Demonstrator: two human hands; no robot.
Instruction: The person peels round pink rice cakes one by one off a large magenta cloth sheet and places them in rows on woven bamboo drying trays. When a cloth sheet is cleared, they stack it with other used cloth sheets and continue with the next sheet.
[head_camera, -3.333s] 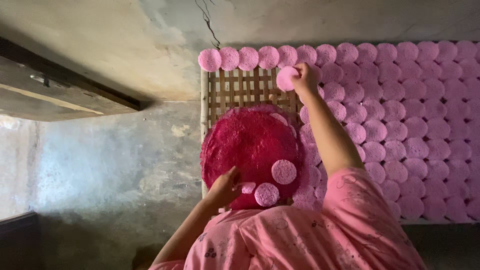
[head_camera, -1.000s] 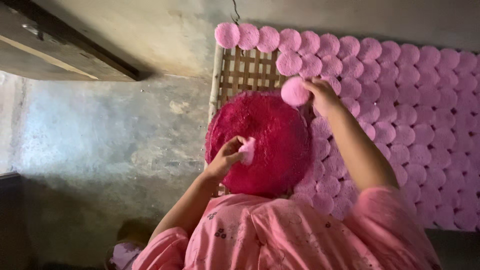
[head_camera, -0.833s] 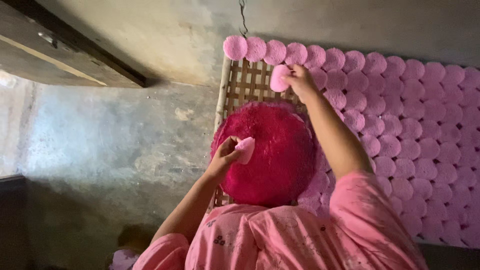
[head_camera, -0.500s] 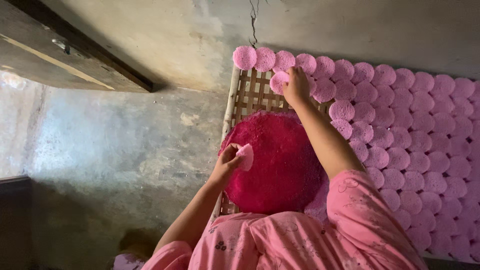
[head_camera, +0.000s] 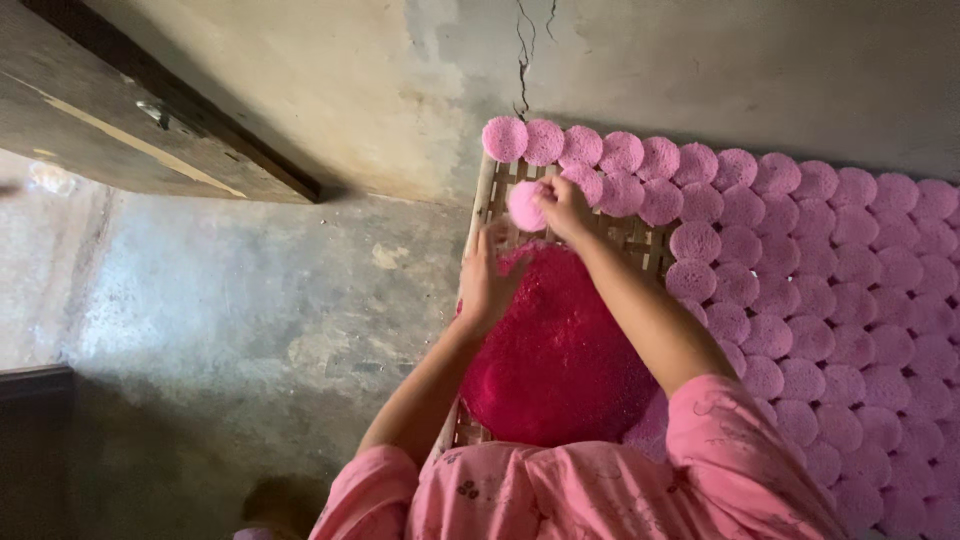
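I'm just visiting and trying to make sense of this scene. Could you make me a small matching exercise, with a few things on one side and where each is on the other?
Things:
1. right hand
2. left hand
3. deep red mound
4. pale pink discs

Places or states:
A. laid in overlapping rows on the woven tray
B. heaped on the tray in front of the person
C. pinching one pink disc near the tray's far corner
D. resting at the mound's edge

Pairs: 1-C, 2-D, 3-B, 4-A

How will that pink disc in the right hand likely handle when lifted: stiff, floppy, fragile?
Probably light: the right hand lifts the pink disc by fingertips alone. It keeps its round shape, so likely fairly stiff. Its rough, porous-looking face suggests crumbly edges, hardly slippery.
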